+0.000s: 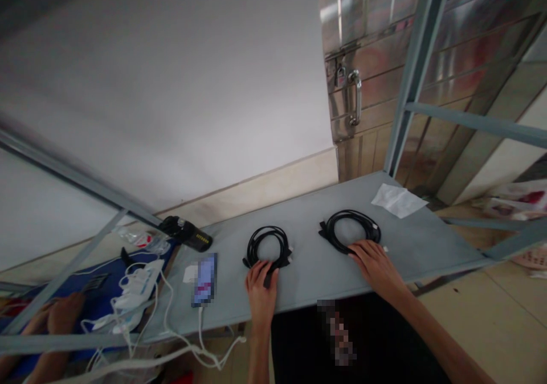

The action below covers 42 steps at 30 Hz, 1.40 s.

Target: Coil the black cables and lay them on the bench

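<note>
No lettering is proving legible here: yellow print is showing on the black device (187, 233) at the table's (311, 270) back edge, too small to read, and the phone (204, 278) screen is appearing blurred

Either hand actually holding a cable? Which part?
Neither lifts anything. The left hand rests on the near edge of the left cable coil; the right hand on the near edge of the right cable coil. Both coils lie on the table.

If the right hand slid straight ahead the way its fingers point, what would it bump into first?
Most likely the black coiled cable: the right hand already has its fingertips at the coil's near edge, pointing across it. Beyond lies bare grey tabletop, then the wall.
</note>
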Available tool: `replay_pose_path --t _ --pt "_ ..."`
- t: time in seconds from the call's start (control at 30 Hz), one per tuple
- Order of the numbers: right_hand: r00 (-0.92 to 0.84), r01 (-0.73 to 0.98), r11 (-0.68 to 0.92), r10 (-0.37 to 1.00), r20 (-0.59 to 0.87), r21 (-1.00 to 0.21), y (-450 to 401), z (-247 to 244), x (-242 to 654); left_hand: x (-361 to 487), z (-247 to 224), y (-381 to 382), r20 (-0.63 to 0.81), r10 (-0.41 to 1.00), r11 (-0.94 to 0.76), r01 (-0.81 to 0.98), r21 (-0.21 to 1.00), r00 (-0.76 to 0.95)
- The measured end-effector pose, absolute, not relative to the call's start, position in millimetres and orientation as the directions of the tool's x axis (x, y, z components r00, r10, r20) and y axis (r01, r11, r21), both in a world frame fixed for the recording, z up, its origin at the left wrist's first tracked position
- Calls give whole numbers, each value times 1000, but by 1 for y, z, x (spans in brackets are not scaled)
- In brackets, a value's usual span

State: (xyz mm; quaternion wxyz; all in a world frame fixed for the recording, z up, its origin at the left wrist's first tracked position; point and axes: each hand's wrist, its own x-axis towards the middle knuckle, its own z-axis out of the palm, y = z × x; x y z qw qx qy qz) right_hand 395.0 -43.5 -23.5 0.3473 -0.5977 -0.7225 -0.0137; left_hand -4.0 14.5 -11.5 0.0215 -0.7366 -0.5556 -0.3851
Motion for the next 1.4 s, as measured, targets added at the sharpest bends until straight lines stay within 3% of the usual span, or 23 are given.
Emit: replay_pose_path --t 0.47,0.73,0.8,0.93,1.07,1.13,1.23,1.3,1.4 --pt "-35 895 299 786 617 -331 -40 -31 394 0 -8 9 618 778 -428 815 390 112" --pt "168 827 291 689 705 -481 -41 -41 401 1 -5 7 618 783 -408 806 428 69" --pt "302 765 248 678 670 -595 -41 -40 402 1 -5 6 616 786 -406 798 445 57" --pt "567 556 87 687 454 -827 -38 -19 404 0 -4 7 612 790 -398 793 461 40" --pt "661 405 102 654 368 -909 -34 25 409 -1 -5 7 612 790 -395 790 469 31" --pt "679 219 189 675 288 -957 -36 50 411 -1 -6 8 610 792 -395 789 471 33" --pt "686 -28 348 689 235 -937 -51 82 407 -1 -8 8 632 775 -408 786 464 30" --pt "689 -93 402 687 232 -911 -69 93 400 -1 -7 9 657 754 -420 782 461 18" --pt "640 -78 352 735 225 -933 -104 90 383 0 -2 10 674 738 -426 772 472 -5"
